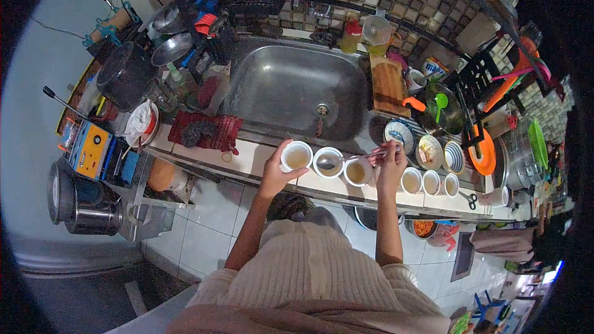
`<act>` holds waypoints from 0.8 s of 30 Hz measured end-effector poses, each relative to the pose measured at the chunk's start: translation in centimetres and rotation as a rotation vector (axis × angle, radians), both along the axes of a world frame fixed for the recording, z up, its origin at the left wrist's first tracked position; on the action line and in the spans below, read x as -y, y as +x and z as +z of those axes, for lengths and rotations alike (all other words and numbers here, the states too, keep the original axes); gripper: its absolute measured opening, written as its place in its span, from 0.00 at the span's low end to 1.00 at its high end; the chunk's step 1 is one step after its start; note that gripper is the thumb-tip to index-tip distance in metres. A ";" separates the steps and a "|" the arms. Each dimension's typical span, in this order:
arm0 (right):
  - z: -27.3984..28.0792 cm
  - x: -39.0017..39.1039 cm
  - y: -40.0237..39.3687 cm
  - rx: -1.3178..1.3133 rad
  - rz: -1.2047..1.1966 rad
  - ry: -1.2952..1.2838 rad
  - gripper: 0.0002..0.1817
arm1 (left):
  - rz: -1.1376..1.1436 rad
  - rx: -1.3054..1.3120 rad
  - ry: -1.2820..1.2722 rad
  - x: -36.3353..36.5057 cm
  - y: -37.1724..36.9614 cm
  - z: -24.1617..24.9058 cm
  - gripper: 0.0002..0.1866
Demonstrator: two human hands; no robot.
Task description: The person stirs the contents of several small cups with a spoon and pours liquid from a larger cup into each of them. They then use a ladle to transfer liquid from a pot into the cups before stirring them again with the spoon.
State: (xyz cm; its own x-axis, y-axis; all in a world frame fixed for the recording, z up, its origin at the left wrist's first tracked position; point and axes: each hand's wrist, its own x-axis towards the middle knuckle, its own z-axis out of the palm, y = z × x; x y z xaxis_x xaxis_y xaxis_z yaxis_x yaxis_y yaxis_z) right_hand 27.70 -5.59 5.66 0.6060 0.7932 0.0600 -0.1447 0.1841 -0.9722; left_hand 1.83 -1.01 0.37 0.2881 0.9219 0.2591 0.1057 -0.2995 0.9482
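My left hand (278, 172) is wrapped round a white cup (296, 157) with pale liquid in it, at the left end of a row of similar cups. Between the fingers of my right hand (391, 164) is the handle of a metal spoon (330, 164), whose bowl is over the second cup (327, 174). A third cup (356, 172) with darker yellowish liquid sits under the handle. My right hand partly hides another cup beside it. Further right stand a filled cup (411, 181) and several more like it.
Behind the row is a steel sink (291, 80). Patterned bowls (429, 151) sit behind the right-hand cups, near black scissors (473, 201) and an orange plate (483, 154). A wooden cutting board (388, 85) lies right of the sink. On the left is a red cloth (210, 128).
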 end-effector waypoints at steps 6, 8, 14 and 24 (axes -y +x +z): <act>1.0 -0.6 -0.5 -0.039 0.005 0.033 0.15 | 0.056 -0.025 0.083 0.1 0.1 0.0 0.40; 1.6 -1.1 -1.5 -0.024 0.022 0.048 0.14 | -0.021 0.015 -0.040 0.0 0.0 0.1 0.41; 3.0 -1.0 -6.0 0.017 0.136 0.204 0.10 | -0.014 0.023 -0.013 0.0 0.0 -0.2 0.41; 4.5 -2.8 -9.5 1.046 0.528 0.431 0.05 | -0.019 -0.011 -0.004 -0.1 -0.1 0.0 0.40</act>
State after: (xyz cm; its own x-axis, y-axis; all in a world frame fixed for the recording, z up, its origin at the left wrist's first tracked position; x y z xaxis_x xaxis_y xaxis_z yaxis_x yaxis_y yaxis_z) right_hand 18.24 -2.76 10.15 -0.2757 0.7207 0.6360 0.5075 0.6711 -0.5404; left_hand 1.71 -0.96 0.36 0.3081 0.9173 0.2524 0.1108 -0.2981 0.9481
